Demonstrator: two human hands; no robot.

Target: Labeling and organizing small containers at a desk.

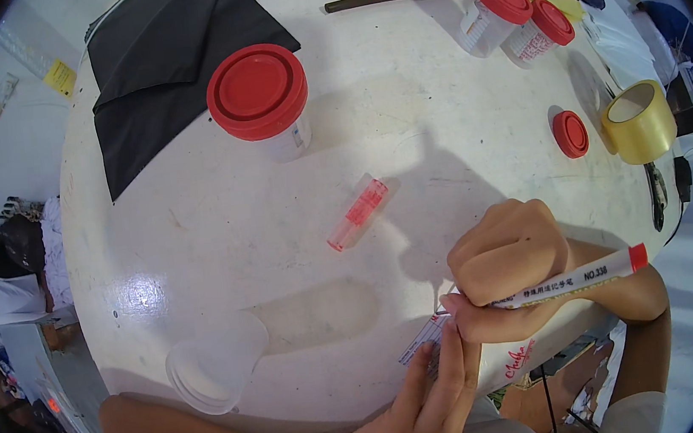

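Seen from the head camera, a person is leaning over a round white table (401, 90), writing on a small white label (426, 342) that is lying near the table's front edge. The right hand (507, 260) is curling tightly around a white marker (576, 277) with a red end, its tip resting at the label. The left hand (432, 402) is reaching in from below, fingers (453, 367) held straight and close together, pressing down on the label just beside the marker's tip.

To the left of the hands, a clear empty plastic cup (218, 364) is lying on its side near the table's rim. A small clear cap with red markings (357, 212) is lying toward the middle of the table, well apart from the hands. Farther back, a red-lidded jar (258, 94) is standing beside a folded black cloth (166, 57). At the far right, two red-capped specimen containers (512, 18) are lying tilted together, with a loose red lid (570, 134) and a roll of yellowish tape (639, 121) just beside each other near the table's right edge.
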